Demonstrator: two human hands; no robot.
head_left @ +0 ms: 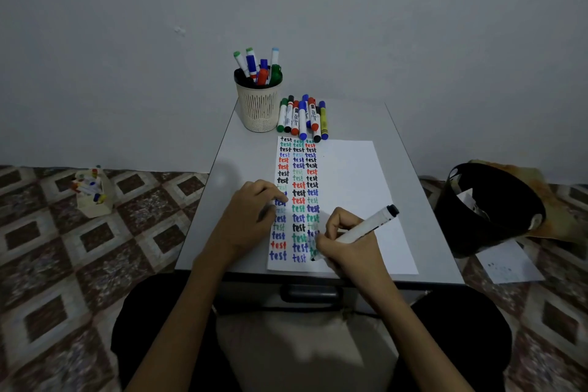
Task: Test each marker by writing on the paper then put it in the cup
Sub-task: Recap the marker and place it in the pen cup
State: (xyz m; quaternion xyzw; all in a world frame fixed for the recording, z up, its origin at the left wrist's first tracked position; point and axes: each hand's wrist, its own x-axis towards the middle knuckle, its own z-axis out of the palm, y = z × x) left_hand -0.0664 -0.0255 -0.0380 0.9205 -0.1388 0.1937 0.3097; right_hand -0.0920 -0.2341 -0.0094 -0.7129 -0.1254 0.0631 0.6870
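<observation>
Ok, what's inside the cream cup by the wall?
Capped markers stand in the cup: green, blue, red and pale-blue ends show. Their lower barrels and the cup's bottom are hidden by its wall.

I see the left hand (pixel 251 213) and right hand (pixel 343 242) bare, like the forearms (pixel 178 312); black cloth (pixel 143 328) covers both knees, with a pale beige garment (pixel 296 350) between them.

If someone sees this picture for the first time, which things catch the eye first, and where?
First, the white paper on the table, with columns of the word "test" in black, green, blue and red. At its near edge the right hand grips a marker, tip on the sheet, and the left hand rests on the paper. Behind, a cream cup of markers stands beside a loose row.
</observation>
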